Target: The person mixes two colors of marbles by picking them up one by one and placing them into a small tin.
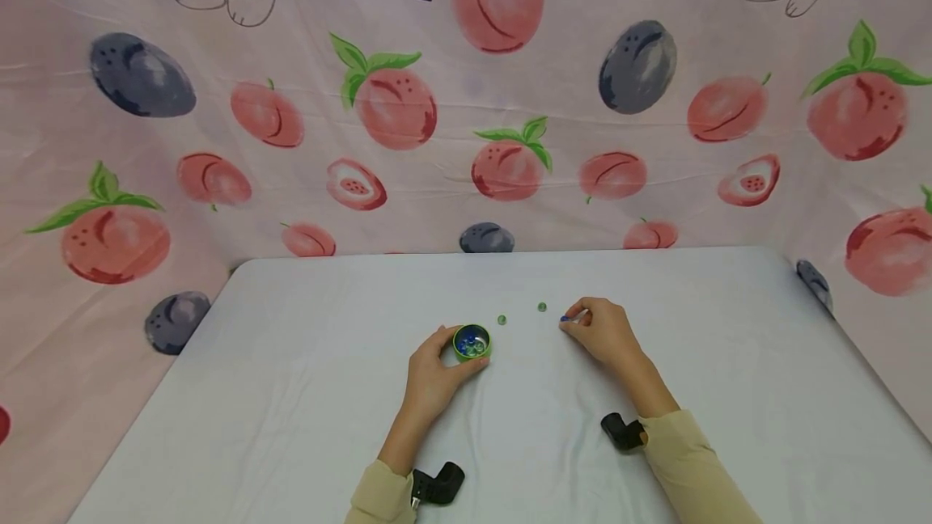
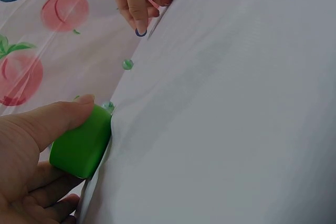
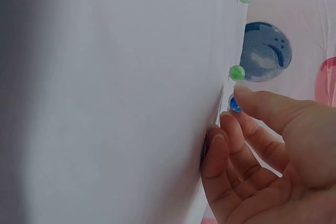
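Note:
A small green cup (image 2: 84, 142) sits in the left hand (image 1: 428, 378), thumb on one side and fingers on the other. Several blue and clear greenish marbles (image 1: 473, 343) lie inside it, seen from above in the head view. To the right, the right hand (image 1: 606, 336) pinches a blue marble (image 3: 234, 104) between thumb and index finger, close over the table. Two green marbles lie on the cloth between the hands: one green marble (image 1: 502, 319) nearer the cup, the other green marble (image 1: 542, 306) nearer the right fingertips.
A white cloth (image 1: 291, 395) covers the table, with slight wrinkles. Behind it and along both sides hangs a pink fruit-print curtain (image 1: 437, 225). Black wrist-worn devices (image 1: 440, 483) stick out by the beige sleeves (image 1: 695, 459).

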`<action>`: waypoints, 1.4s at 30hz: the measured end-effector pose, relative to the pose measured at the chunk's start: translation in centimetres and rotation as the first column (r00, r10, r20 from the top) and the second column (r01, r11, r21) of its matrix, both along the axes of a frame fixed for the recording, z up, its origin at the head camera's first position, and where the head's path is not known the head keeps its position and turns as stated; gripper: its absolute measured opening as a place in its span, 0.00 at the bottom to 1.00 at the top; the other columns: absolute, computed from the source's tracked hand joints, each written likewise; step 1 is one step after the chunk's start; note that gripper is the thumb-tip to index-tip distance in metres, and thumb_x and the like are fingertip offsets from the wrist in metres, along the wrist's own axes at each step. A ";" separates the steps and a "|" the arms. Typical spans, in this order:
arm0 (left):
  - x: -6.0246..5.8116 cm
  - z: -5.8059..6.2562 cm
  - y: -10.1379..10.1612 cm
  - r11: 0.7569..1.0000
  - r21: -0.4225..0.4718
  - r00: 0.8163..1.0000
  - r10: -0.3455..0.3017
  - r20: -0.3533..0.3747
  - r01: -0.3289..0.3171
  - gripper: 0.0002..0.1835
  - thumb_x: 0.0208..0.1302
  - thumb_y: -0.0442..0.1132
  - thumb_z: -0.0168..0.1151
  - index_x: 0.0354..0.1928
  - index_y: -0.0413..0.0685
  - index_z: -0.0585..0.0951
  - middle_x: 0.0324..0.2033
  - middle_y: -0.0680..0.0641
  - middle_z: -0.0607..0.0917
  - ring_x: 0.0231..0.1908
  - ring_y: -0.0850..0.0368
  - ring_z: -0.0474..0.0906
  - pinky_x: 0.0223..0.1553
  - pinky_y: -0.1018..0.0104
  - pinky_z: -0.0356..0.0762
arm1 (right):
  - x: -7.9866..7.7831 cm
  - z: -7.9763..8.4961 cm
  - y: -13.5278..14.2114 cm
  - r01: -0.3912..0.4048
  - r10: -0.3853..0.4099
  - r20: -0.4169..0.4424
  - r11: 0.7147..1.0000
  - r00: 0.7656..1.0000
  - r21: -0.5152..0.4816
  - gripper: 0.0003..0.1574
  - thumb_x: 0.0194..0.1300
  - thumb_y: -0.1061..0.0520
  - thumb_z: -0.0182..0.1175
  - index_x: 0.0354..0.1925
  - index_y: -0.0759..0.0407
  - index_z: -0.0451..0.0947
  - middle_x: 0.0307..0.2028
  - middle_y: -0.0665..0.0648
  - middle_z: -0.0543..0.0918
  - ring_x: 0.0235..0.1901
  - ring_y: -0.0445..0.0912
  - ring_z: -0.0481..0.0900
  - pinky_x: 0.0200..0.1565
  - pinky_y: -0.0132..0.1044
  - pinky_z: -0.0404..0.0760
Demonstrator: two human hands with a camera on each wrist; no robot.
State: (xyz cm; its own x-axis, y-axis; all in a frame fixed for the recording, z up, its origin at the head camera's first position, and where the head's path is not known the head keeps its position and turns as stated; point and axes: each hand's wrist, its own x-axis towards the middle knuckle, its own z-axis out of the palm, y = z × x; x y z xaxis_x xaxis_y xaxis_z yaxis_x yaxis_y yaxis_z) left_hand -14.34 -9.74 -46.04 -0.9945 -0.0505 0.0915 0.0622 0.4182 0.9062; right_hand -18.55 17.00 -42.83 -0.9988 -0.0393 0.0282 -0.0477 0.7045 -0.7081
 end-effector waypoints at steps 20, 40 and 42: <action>-0.2 0.1 0.2 1.000 -0.004 1.000 0.009 0.003 -0.009 0.29 0.56 0.38 0.82 0.60 0.40 0.85 0.64 0.37 0.84 0.77 0.35 0.63 0.77 0.39 0.60 | 1.0 2.0 -1.5 -0.009 0.009 -0.008 0.997 1.000 -0.074 0.10 0.69 0.60 0.71 0.44 0.66 0.86 0.27 0.56 0.82 0.27 0.46 0.74 0.29 0.34 0.72; -0.2 0.1 0.1 1.000 -0.011 1.000 0.004 0.001 -0.004 0.29 0.57 0.38 0.82 0.61 0.39 0.84 0.64 0.36 0.83 0.77 0.34 0.63 0.77 0.37 0.60 | 1.7 2.0 -5.8 -0.111 0.102 -0.083 0.988 0.991 -0.109 0.07 0.66 0.60 0.73 0.40 0.64 0.87 0.24 0.53 0.81 0.25 0.42 0.71 0.27 0.31 0.68; -0.2 0.1 0.1 1.000 -0.011 1.000 0.000 0.000 0.000 0.29 0.57 0.38 0.81 0.61 0.39 0.84 0.64 0.36 0.83 0.77 0.33 0.63 0.77 0.36 0.60 | 1.9 1.9 -6.5 -0.124 0.114 -0.089 0.986 0.989 -0.114 0.07 0.65 0.61 0.74 0.40 0.64 0.87 0.24 0.52 0.81 0.25 0.42 0.71 0.27 0.31 0.68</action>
